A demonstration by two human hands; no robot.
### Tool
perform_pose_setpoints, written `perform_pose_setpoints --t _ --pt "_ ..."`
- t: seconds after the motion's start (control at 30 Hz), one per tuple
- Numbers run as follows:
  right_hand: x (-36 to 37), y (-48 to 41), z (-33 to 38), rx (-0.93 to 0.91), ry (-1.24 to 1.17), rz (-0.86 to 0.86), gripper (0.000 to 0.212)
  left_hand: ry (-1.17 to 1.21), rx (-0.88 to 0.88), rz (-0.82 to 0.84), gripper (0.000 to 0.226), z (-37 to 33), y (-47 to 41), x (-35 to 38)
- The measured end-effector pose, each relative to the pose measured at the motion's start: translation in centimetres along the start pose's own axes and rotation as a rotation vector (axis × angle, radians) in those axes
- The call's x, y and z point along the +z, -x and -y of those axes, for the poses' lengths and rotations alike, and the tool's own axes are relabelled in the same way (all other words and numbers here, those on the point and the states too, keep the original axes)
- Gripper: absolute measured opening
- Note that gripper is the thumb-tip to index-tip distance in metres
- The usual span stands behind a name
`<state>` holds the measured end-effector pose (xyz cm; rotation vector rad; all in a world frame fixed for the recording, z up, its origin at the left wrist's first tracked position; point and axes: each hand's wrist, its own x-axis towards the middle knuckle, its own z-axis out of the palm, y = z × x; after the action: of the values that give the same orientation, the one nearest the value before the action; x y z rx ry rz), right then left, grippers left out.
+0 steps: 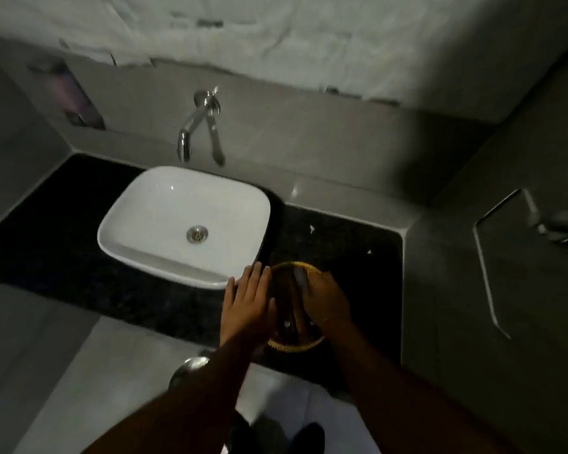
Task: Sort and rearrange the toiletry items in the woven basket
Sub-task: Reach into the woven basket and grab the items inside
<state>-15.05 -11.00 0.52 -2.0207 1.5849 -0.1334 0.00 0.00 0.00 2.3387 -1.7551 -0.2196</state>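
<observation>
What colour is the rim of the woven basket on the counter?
The basket rim looks golden yellow, best seen in the head view, though the light is dim.

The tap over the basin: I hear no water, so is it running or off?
Off, as far as shows: no stream falls from the tap spout, and the white basin looks dry around its drain.

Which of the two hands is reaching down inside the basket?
The right hand is inside the basket. The left hand lies flat, fingers spread, against its outer side next to the sink.
</observation>
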Motion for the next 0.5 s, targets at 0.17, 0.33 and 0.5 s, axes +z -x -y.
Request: perform_pose_setpoints --t 0.17,0.33,0.5 --pt "5.1 0.8 -2.2 0.117 -0.077 -0.022 0.073 0.001 -0.024 0.084 0.066 1.3 2.7 3.8" --pt "6.8 0.4 -2.6 0.276 -0.129 0.046 0.063 0.051 0.032 0.06 0.062 1.5 2.4 3.9" --pt "5.0 1.2 -2.4 0.223 -0.263 0.022 0.054 0.212 -0.061 0.008 0.063 1.2 -0.2 1.6"
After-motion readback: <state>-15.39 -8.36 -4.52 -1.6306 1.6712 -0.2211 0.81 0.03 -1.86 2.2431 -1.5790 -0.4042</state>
